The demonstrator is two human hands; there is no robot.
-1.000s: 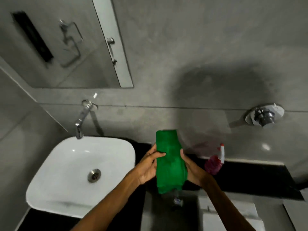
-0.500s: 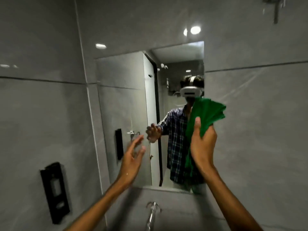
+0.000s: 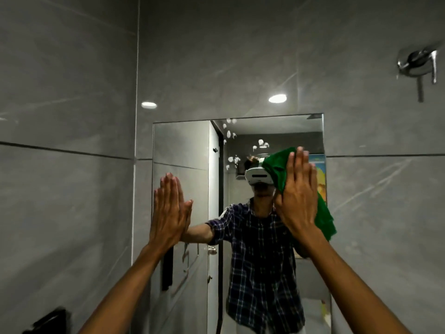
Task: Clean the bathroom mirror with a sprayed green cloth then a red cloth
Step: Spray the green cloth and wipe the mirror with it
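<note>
Grey tiles cover the wall (image 3: 72,92) on the left, and low in that corner a black holder (image 3: 51,320) is fixed to it, partly cut by the edge of the picture. To the right of the corner hangs the mirror (image 3: 183,145), a tall rectangle without frame. The left hand (image 3: 169,213) is raised with the palm flat on the left part of the glass; its fingers are straight and close together, the thumb a little apart, and nothing is in it. The reflected hand meets it palm to palm. Small white spots (image 3: 232,160), maybe foam or drops, sit on the upper middle of the glass. In the reflection a person in a dark checked shirt stands with a white headset. More to the right, the right hand (image 3: 297,196) presses the green cloth (image 3: 277,167) flat against the upper right part of the mirror. Its fingers are stretched out and together, lying on the cloth and not curled around it; the cloth shows crumpled at the left of the fingers, and one end hangs down at the right of the wrist, near the mirror's right edge. Far right and high on the wall, a chrome fitting (image 3: 417,63) sticks out.
</note>
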